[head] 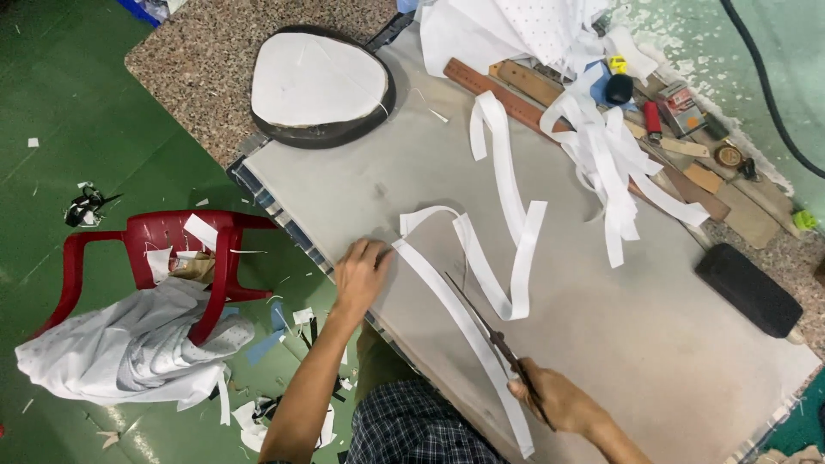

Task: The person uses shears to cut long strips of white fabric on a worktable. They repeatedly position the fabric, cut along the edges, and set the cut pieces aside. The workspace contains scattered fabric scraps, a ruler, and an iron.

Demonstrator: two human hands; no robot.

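Strip: long white fabric strip (464, 322) lies flat on grey bench (653, 344), running diagonally between both hands.
Left hand: left hand (361, 273), fingers spread flat, pressing strip's upper end.
Right hand: right hand (559, 399), fingers curled shut round scissors (494, 335); blades lie just beside strip's lower half.
Chair: red chair (150, 258) well left of strip, white cloth draped over it.

Your forearms are bare right down to the wrists, no sleeves reaching them, no watch, no bands. Your left hand (361, 273) and right hand (559, 399) show no gloves and no rings I can make out. Below, you're wearing a dark checked garment (412, 425), navy with thin pale lines.
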